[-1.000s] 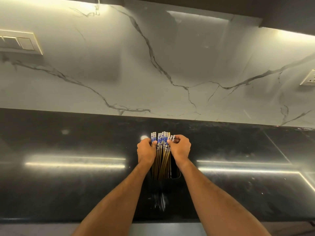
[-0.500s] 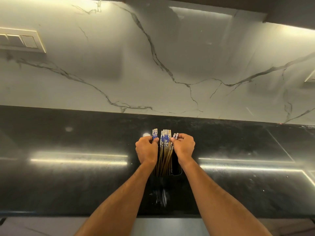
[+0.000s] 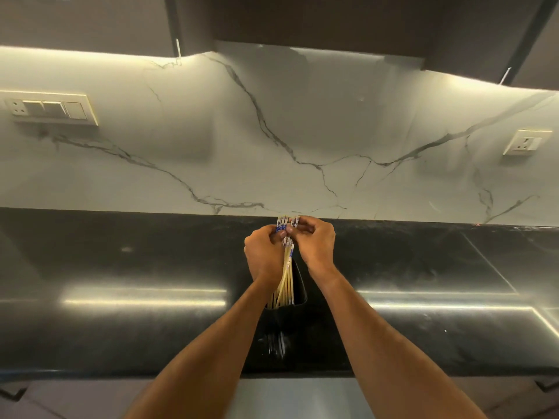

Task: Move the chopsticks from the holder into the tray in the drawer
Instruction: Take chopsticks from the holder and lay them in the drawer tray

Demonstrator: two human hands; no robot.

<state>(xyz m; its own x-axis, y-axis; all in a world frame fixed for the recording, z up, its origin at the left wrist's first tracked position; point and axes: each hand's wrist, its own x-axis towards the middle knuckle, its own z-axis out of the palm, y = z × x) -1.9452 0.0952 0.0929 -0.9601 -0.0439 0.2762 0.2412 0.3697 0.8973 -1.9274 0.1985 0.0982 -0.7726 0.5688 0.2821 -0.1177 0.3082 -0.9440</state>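
A bundle of wooden chopsticks (image 3: 286,279) with blue-and-white patterned tops stands in a black holder (image 3: 300,290) on the dark countertop (image 3: 121,297). My left hand (image 3: 262,252) and my right hand (image 3: 314,241) are both closed around the upper part of the bundle, pressing it together from either side. The patterned tips poke out above my fingers. The lower ends are still inside the holder. No drawer or tray is in view.
A white marble backsplash (image 3: 272,146) rises behind the counter, with a switch panel (image 3: 50,108) at the left and a socket (image 3: 527,142) at the right. Dark cabinets (image 3: 332,19) hang overhead. The counter's front edge runs just below my forearms.
My hands have drawn closer together around the chopstick tops and gathered the bundle tighter. The bundle looks raised a little. The camera has tilted up, showing more wall and cabinets.
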